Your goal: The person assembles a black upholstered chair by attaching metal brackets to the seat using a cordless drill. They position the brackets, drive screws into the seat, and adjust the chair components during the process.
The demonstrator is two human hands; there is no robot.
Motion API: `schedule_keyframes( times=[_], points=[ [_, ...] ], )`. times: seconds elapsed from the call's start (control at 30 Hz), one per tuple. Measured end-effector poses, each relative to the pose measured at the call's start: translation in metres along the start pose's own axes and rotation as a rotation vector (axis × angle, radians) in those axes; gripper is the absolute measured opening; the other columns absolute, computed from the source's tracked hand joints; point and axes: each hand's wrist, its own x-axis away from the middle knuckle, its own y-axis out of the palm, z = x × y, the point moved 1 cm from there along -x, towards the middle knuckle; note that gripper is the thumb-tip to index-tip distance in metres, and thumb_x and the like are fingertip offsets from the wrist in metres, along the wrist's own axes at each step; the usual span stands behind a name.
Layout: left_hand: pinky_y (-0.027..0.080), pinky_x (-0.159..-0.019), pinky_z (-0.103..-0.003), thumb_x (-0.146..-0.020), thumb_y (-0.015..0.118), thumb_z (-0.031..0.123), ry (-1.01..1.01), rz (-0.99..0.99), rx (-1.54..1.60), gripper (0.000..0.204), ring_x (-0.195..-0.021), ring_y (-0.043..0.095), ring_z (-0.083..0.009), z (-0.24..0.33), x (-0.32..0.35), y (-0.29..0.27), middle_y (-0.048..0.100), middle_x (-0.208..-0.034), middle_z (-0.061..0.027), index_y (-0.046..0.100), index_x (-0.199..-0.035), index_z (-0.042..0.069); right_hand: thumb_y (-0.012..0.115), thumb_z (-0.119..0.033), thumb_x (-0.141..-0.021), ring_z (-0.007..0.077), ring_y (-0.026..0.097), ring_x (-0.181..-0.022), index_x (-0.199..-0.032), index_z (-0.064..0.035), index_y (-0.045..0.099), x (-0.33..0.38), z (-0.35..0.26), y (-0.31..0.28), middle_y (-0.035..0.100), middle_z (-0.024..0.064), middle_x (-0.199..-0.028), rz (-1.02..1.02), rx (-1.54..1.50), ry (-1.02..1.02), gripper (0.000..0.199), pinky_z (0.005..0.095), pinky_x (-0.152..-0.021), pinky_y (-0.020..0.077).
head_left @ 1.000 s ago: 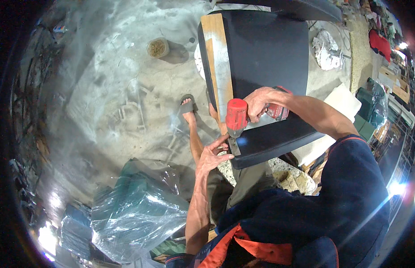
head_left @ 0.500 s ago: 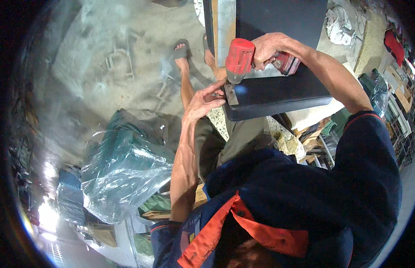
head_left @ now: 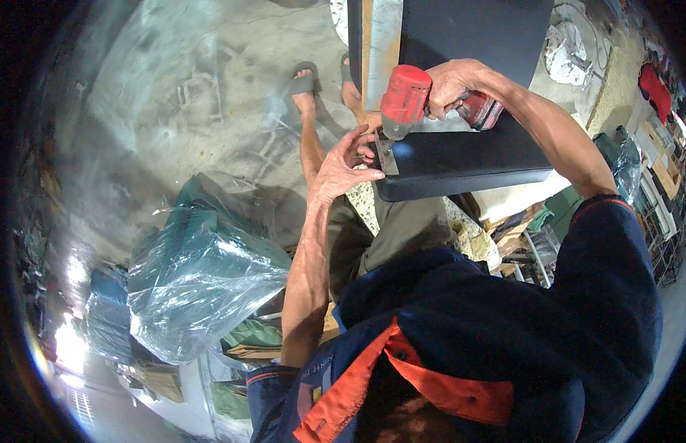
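Since the earlier frames the view has swung lower and the dark panel [head_left: 468, 148] sits higher. The right hand [head_left: 453, 85] wraps closed around the red power driver [head_left: 405, 100], tip down at the panel's near left corner. The left hand [head_left: 343, 166], fingers spread narrowly, steadies a metal bracket [head_left: 385, 153] there, likely against slipping. The bit and fastener are hidden.
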Motion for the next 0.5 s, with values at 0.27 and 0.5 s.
schedule_keyframes(
  times=[0.27,0.5],
  points=[
    [0.055,-0.095,-0.033,-0.066,0.094,-0.001,-0.021,0.035,-0.029,0.109,-0.101,0.059,-0.0140,-0.0028,0.0004,0.0022,0.054,-0.145,-0.0091,0.035,-0.157,-0.002,0.071,-0.007,-0.068,0.0120,0.044,-0.045,-0.058,-0.0118,0.050,0.0014,-0.0014,-0.0009,0.049,-0.0022,-0.054,0.002,-0.036,0.035,0.023,0.0324,-0.043,0.0330],
    [0.056,-0.094,-0.033,-0.066,0.097,0.004,0.012,0.086,0.006,0.108,-0.101,0.059,-0.0158,-0.0049,0.0026,0.0029,0.055,-0.142,-0.0107,0.037,-0.156,-0.001,0.072,-0.007,-0.064,0.0140,0.045,-0.047,-0.061,-0.0078,0.055,0.0054,-0.0048,-0.0016,0.051,-0.0015,-0.054,0.056,0.056,-0.031,0.017,0.0363,-0.045,0.0312]
  ],
)
